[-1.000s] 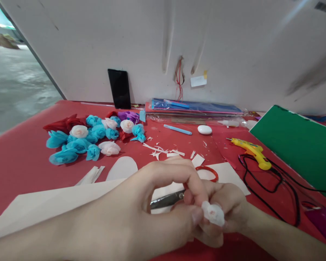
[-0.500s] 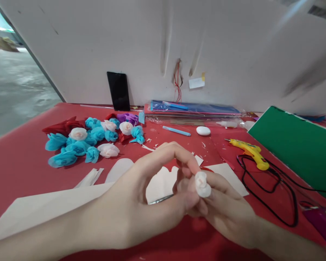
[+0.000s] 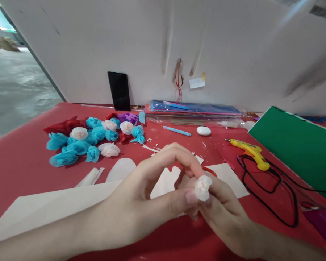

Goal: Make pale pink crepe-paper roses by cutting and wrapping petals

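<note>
Both hands meet over the near middle of the red table (image 3: 21, 163) around a small white paper rose (image 3: 203, 187) with a pinkish centre. My left hand (image 3: 152, 195) pinches the rose between thumb and forefinger, the forefinger arched over it. From below and the right, my right hand (image 3: 222, 214) grips the rose's base with closed fingers. Under the hands lie white paper sheets (image 3: 51, 206) and the red handle of scissors (image 3: 210, 170), mostly hidden.
A pile of blue, white, red and purple paper flowers (image 3: 89, 139) lies at the left. A yellow glue gun (image 3: 250, 151) with a black cord (image 3: 274, 188) sits at the right beside a green sheet (image 3: 296, 145). A black phone (image 3: 119, 90), packed paper (image 3: 195, 108), a blue pen (image 3: 176, 131) stand behind.
The hands rose from low over the scissors to higher up, turning the rose so its spiral top faces the camera. In the last half second they barely shifted.
</note>
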Demonstrator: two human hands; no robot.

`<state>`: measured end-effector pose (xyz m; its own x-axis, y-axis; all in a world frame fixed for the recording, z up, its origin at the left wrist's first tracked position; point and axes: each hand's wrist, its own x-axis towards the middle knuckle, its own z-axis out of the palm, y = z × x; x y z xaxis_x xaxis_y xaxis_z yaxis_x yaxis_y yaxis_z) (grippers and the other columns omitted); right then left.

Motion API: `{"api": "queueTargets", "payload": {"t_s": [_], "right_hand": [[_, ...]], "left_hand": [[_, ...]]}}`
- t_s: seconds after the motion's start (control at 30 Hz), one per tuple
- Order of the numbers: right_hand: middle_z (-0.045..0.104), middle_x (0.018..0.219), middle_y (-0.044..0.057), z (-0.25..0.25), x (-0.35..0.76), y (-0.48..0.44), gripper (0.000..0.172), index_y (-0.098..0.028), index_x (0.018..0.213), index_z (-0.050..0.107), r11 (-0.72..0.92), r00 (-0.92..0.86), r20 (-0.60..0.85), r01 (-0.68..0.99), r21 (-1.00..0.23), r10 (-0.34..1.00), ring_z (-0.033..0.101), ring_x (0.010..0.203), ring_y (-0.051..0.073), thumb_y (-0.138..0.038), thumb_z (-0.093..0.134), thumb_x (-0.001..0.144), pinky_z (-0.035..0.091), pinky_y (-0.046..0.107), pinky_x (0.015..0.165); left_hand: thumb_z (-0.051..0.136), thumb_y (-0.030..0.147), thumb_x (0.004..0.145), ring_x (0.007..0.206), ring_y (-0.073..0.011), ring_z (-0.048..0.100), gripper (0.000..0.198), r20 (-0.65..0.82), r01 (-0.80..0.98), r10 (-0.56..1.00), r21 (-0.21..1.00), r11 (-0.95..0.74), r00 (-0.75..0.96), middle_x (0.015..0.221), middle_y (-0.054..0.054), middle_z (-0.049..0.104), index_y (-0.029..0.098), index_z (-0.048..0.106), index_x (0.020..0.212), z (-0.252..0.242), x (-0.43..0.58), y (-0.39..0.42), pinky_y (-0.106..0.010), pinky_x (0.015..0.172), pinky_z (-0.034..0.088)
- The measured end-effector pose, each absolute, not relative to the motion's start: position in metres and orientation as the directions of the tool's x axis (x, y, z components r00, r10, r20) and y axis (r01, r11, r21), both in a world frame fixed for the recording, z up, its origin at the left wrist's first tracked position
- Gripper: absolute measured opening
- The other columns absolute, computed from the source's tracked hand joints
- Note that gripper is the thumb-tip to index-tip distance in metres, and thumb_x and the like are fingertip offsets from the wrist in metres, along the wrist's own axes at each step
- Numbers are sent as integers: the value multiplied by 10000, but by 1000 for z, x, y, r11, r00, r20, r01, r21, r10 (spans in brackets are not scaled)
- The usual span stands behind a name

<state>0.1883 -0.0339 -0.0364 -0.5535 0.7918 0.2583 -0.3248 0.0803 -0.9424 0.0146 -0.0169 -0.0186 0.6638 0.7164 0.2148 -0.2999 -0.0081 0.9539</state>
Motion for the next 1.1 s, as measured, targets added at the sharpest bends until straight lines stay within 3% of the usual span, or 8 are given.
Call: {"api": "queueTargets", "payload": {"t_s": [0.27,0.73,0.97,1.1], "right_hand": [[423,765,-30,-38,190,-34,331,-213,776,488,213,-535,307,-232,-949,787,437,719,106,-402,441,1044,396,232,673],[450,734,-34,-37,187,-39,289,-229,788,594,225,-465,297,-205,-952,834,488,721,105,-318,478,1037,442,211,678],[603,746,16,-32,183,-42,342,-200,674,571,402,-340,404,-81,-912,849,593,769,137,-237,498,1006,451,216,578],[637,666,6,-29,183,-44,303,-209,643,576,508,-271,481,36,-860,834,618,707,153,-131,548,934,524,254,648]], "left_hand": [[639,377,942,747,-72,576,142,199,-323,726,946,33,658,940,32,539,245,607,981,-19,19,-16,-176,695,521],[628,378,950,721,-60,570,157,203,-340,726,939,45,657,896,34,522,226,592,962,-19,20,-19,-150,684,510],[585,375,977,731,-73,567,151,212,-307,714,952,5,668,914,22,518,225,571,985,-21,22,-16,-175,684,505],[563,358,989,745,-95,566,140,228,-295,711,955,-30,666,927,5,546,218,574,989,-22,22,-20,-201,666,492]]}}
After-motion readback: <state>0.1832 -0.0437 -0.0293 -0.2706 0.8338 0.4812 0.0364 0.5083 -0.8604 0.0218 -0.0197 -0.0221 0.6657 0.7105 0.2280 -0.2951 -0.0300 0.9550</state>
